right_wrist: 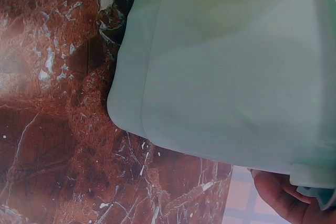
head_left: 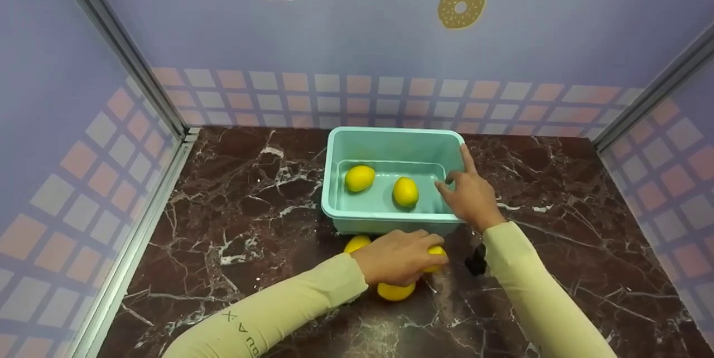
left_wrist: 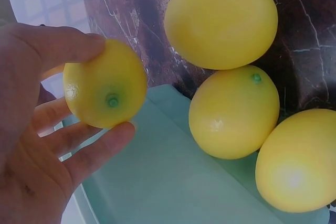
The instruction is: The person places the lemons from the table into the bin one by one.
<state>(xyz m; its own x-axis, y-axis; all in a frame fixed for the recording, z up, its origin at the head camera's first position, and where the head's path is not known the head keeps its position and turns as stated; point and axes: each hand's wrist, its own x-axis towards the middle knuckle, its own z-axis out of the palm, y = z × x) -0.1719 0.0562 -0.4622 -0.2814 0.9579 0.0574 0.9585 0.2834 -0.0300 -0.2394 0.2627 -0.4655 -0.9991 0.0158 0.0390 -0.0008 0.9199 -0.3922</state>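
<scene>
My left hand [head_left: 399, 257] is in front of the light green bin [head_left: 390, 217], gripping a yellow lemon [left_wrist: 105, 85] between thumb and fingers. Three more lemons lie grouped on the table in the left wrist view, the middle lemon [left_wrist: 233, 113] showing a green stem end. In the head view, one lemon [head_left: 357, 243] and another lemon [head_left: 396, 291] are partly covered by my left hand. Inside the bin rest a left lemon [head_left: 360, 178] and a right lemon [head_left: 405, 192]. My right hand [head_left: 474, 196] holds the bin's right rim, index finger extended along it.
The bin stands on a dark red marbled table [head_left: 251, 224], near the patterned back wall [head_left: 357, 40]. Side panels with metal frame rails [head_left: 134, 252] enclose the table left and right. A small black device [head_left: 476, 260] is under my right wrist.
</scene>
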